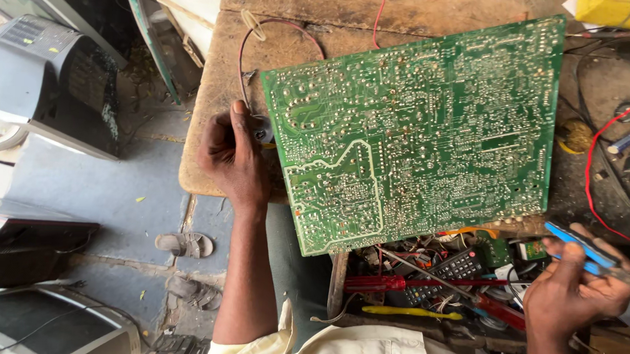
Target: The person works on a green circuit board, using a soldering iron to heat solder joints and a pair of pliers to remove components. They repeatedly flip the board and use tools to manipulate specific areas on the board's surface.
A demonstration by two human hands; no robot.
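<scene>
Left hand: left hand [232,156] curled at the left edge of the circuit board [416,128], thumb up, fingers closed around the board's edge and a small part there; what that part is, cannot tell.
Right hand: right hand [572,287] closed on a blue-handled tool [586,251], lower right, off the counter's front edge, clear of the board.
Circuit board: large, green, solder side up, lying tilted on the wooden counter [220,88]; its lower left corner overhangs the counter's front edge, its top right corner reaches toward the counter's far right.
Wires: thin red wire [282,28] loops across the counter's left part to the board's left edge; more red wire [600,140] on the counter's right side.
Drawer clutter: below the front edge, an open tray with a red screwdriver [381,282], a black remote control [449,268], a yellow-handled tool [408,312], loose bits.
Far right corner: yellow box [616,12] at the counter's back.
Floor left: old TV sets [50,73], sandals [184,244] on the concrete.
Person: cream sleeve [251,351] at bottom.
</scene>
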